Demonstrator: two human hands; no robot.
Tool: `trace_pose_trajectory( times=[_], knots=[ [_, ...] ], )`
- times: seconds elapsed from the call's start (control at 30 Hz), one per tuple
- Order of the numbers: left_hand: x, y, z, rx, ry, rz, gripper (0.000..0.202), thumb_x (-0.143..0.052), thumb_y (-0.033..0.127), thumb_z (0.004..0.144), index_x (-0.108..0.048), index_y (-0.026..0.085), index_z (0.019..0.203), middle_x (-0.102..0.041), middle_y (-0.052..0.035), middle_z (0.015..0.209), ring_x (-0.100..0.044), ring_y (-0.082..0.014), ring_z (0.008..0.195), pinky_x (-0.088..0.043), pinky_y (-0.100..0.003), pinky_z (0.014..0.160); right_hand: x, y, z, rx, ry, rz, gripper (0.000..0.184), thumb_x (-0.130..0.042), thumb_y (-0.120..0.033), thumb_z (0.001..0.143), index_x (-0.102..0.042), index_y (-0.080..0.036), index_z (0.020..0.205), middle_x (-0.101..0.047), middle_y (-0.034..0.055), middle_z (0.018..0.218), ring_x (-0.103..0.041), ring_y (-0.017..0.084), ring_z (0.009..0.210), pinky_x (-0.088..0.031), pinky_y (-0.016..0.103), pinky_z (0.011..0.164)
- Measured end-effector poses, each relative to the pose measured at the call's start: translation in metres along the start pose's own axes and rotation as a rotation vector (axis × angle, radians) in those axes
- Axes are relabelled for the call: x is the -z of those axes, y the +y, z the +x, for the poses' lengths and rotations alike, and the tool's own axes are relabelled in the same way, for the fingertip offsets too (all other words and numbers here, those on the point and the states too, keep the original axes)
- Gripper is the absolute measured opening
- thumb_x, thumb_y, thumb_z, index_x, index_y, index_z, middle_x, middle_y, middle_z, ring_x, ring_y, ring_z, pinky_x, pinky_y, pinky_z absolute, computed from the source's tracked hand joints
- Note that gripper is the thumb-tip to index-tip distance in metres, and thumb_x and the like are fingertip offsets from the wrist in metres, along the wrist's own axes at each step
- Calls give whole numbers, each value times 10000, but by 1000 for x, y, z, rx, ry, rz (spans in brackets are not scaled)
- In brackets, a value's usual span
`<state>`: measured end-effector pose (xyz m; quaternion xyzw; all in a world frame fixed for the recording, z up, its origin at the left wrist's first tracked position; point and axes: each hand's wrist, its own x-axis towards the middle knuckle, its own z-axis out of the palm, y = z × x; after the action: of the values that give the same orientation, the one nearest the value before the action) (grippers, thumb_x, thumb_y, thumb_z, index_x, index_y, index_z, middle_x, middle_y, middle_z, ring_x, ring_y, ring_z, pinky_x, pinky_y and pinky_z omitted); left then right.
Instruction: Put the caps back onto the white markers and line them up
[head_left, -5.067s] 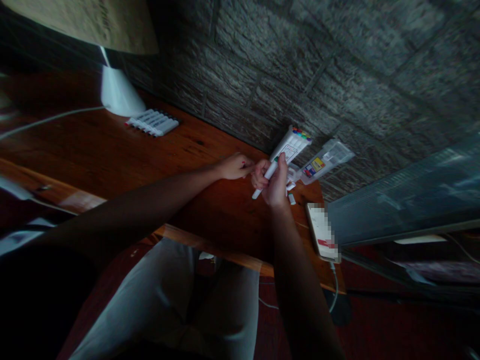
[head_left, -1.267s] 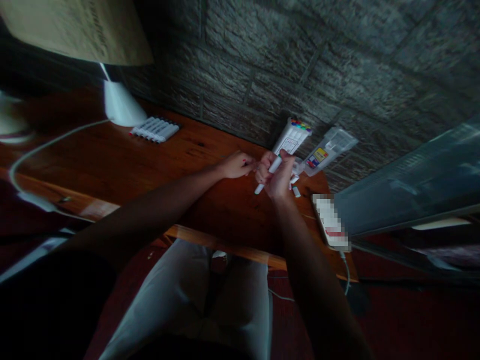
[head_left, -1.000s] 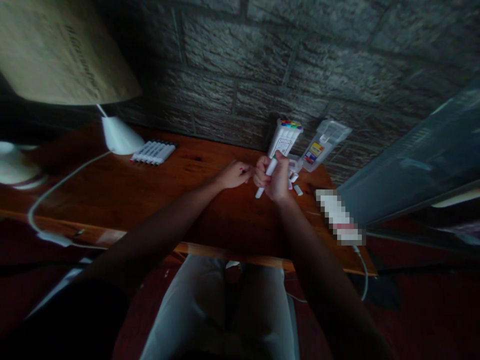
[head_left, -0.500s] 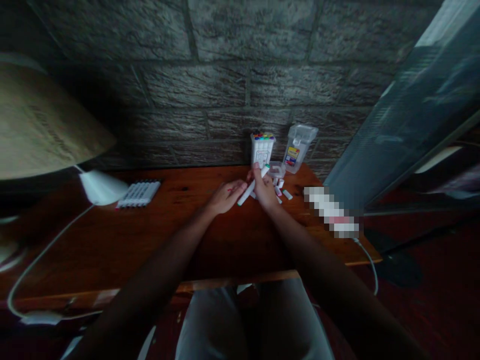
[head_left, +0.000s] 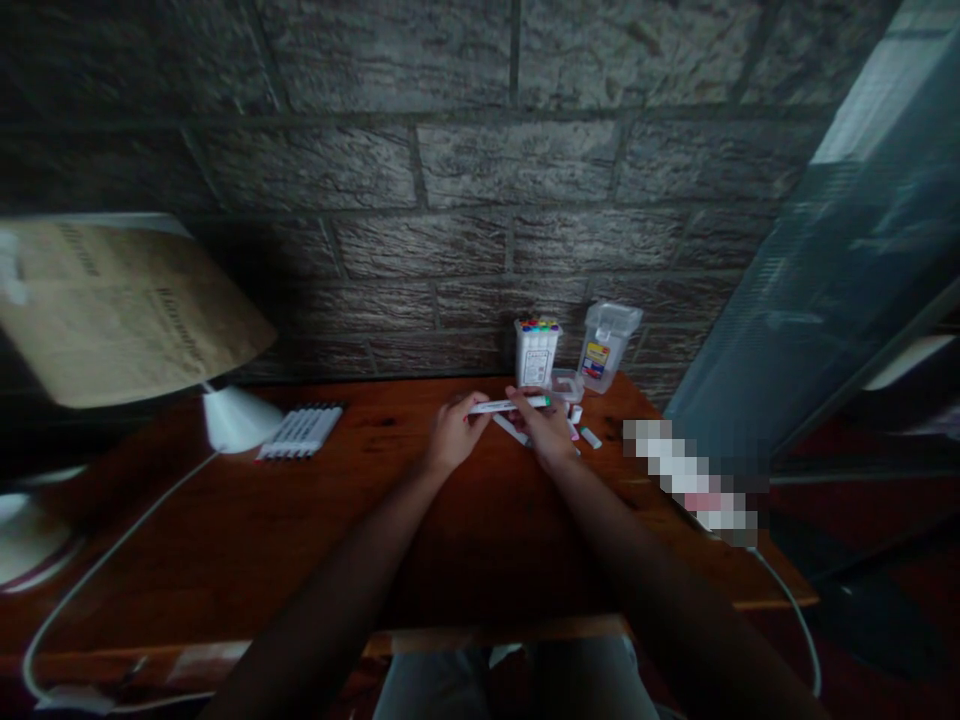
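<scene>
A white marker (head_left: pixel 495 406) with a green end lies nearly level between my two hands. My left hand (head_left: pixel 454 432) pinches its left end. Near the green end, my right hand (head_left: pixel 549 425) grips it between thumb and fingers. Below it on the table rests another white marker (head_left: pixel 511 430), partly behind my right hand. Several loose caps and marker pieces lie by that hand, among them a white piece with a green band (head_left: pixel 591 437). Just behind stands a case of upright markers (head_left: pixel 537 358) with coloured tops.
A clear plastic lid (head_left: pixel 568 384) and a tall clear container (head_left: pixel 606 350) stand at the back right. A row of white markers (head_left: pixel 306 430) lies left, beside a lamp (head_left: pixel 236 418). A blurred-out white object (head_left: pixel 686 480) with a cable sits right. A stone wall (head_left: pixel 465 240) closes the back.
The marker has turned from slanted to nearly level, and my left hand has closed on its left end. The whole view has shifted, with the table now lower in the picture.
</scene>
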<state>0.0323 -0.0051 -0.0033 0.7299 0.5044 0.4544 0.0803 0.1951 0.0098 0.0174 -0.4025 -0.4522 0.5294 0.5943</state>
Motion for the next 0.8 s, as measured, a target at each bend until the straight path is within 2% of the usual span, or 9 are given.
trace_pose_trajectory(
  times=[0.1,0.17,0.23,0.27,0.33,0.43,0.53,0.63,0.8],
  knots=[
    [1,-5,2,34,161,29,133,-569,195,937,-700,208,952,-724,-89,1060,-673,-233,1050,-509,-377,994,2,-2,3,-132,36,181,449,-927,-414,524,-655,-197,808,-669,-20,621,-601,109,541,-463,217,497],
    [1,-9,3,82,285,-12,164,-571,189,927,-703,205,1023,-697,-117,1159,-655,-244,1133,-505,-403,1038,4,-1,4,-157,34,205,415,-923,-362,518,-673,-197,805,-702,-6,673,-639,116,578,-507,226,533],
    [0,-11,6,191,350,-139,268,-579,213,925,-655,208,1181,-699,-106,1123,-702,-216,1010,-565,-375,930,5,2,5,-127,-21,154,375,-903,-344,538,-706,-196,821,-735,12,737,-675,135,632,-545,252,587],
    [-1,-12,7,259,347,-235,321,-570,245,936,-612,207,1252,-706,-83,1033,-721,-191,874,-590,-339,815,6,5,5,-94,-57,103,358,-892,-348,552,-723,-194,828,-742,17,752,-684,144,651,-555,267,610],
    [-3,-12,10,381,310,-444,365,-534,328,965,-555,189,1302,-680,-19,830,-681,-140,609,-547,-254,588,6,11,5,-8,-121,-26,333,-869,-364,584,-753,-193,846,-748,22,763,-691,163,686,-567,294,654],
    [-4,-7,13,451,254,-658,370,-545,422,951,-586,156,1205,-679,-10,769,-661,-124,529,-460,-200,469,7,20,6,110,-148,-184,303,-839,-370,633,-771,-203,876,-773,38,851,-716,198,802,-582,336,771],
    [-4,1,13,422,199,-773,429,-644,487,875,-618,150,1139,-742,-61,878,-722,-159,672,-489,-206,506,8,24,7,194,-178,-253,266,-806,-357,693,-771,-214,915,-792,46,954,-732,217,903,-574,370,883],
    [-3,7,12,394,161,-838,520,-728,583,793,-642,145,1060,-764,-98,936,-743,-199,841,-547,-234,611,9,23,5,258,-224,-280,231,-787,-328,730,-771,-223,935,-801,42,977,-741,217,915,-564,384,919],
    [3,7,14,439,182,-857,596,-753,699,715,-636,156,931,-722,-50,850,-720,-183,807,-578,-286,733,3,18,-7,293,-299,-351,187,-783,-374,774,-780,-235,898,-808,44,940,-739,216,853,-565,358,829]
  ],
)
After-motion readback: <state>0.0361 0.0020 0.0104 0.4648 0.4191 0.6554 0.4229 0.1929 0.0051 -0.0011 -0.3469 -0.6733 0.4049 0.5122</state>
